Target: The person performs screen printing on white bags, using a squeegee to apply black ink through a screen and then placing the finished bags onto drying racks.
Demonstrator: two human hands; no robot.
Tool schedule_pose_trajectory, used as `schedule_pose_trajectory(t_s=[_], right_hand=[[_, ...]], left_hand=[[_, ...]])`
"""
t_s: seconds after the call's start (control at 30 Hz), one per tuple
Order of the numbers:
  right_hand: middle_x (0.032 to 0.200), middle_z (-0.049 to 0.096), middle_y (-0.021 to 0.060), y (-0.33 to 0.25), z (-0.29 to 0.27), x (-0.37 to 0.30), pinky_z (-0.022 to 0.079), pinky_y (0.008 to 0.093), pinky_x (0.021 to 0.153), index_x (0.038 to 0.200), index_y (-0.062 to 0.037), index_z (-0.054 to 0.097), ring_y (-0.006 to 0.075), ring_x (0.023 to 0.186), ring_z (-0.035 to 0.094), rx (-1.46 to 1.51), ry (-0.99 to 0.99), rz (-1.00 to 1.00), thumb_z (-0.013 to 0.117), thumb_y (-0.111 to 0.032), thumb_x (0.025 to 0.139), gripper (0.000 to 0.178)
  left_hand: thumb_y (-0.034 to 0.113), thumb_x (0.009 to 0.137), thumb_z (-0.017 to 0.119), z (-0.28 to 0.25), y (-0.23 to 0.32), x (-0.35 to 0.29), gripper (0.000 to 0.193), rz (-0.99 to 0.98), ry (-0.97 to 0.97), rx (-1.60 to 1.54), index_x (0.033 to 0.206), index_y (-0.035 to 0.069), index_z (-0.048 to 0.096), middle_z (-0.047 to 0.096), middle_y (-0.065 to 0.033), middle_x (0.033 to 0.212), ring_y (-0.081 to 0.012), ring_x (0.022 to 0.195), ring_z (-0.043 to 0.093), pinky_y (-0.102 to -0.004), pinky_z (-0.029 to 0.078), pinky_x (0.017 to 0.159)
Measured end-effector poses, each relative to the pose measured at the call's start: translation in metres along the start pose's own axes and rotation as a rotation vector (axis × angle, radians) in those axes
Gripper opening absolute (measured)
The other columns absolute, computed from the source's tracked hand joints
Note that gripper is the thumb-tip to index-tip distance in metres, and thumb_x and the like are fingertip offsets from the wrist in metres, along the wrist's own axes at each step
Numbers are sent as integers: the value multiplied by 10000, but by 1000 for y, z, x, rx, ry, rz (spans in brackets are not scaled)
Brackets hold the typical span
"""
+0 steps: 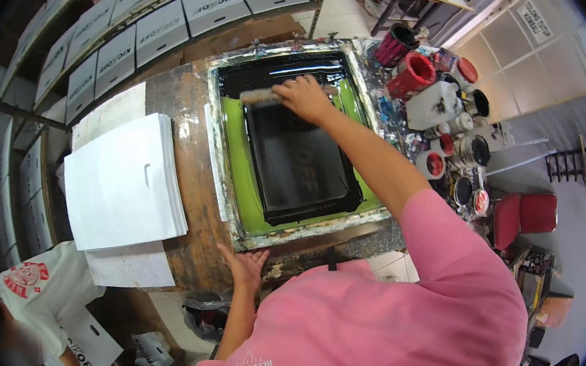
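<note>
The right hand (pixel 305 98) closes around the wooden squeegee (pixel 262 96) on the metal-framed printing screen (pixel 305 232); the open left hand (pixel 245 267) steadies the frame's near edge.

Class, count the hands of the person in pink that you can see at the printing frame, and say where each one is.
2. The right hand grips the squeegee at the far end of the metal-framed printing screen; the left hand rests against its near left corner.

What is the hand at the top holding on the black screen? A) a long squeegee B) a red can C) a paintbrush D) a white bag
A: the right hand wraps around a long squeegee lying across the far end of the printing screen, while the red can and the stack of white bags sit off to the sides.
</note>
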State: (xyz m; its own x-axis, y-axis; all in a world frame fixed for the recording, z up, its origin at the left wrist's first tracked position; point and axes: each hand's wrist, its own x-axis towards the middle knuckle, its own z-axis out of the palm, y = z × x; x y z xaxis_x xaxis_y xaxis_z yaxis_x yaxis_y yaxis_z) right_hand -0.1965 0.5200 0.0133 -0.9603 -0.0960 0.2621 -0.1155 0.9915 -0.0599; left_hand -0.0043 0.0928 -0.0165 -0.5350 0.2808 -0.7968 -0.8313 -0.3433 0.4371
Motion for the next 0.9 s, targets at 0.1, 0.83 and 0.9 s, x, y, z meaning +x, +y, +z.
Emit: schedule_pose_trajectory(t_s=[0.1,0.83,0.9], right_hand=[[1124,697,45,25,27,47,462,492,896,1302,-256,640,286,1074,641,-49,-23,-28,623,-348,1022,295],[1118,640,103,-169,-24,-233,541,434,896,1308,-74,664,312,990,602,186,-109,27,830,-377,821,597],[1101,636,106,-179,-30,-243,565,437,860,1286,-76,663,319,996,613,210,-185,63,810,-405,845,569]], left_hand=[[1008,806,393,-3,-3,4,1486,-22,6,12,1610,-122,-140,40,-393,1667,-514,1558,207,-558,322,1243],[991,844,367,-10,-11,21,1336,50,-9,130,1646,-50,122,368,-304,1574,-426,1373,484,-517,446,1127],[997,840,353,-7,-11,22,1333,50,4,131,1640,-51,161,392,-307,1559,-419,1382,488,-516,439,1141]])
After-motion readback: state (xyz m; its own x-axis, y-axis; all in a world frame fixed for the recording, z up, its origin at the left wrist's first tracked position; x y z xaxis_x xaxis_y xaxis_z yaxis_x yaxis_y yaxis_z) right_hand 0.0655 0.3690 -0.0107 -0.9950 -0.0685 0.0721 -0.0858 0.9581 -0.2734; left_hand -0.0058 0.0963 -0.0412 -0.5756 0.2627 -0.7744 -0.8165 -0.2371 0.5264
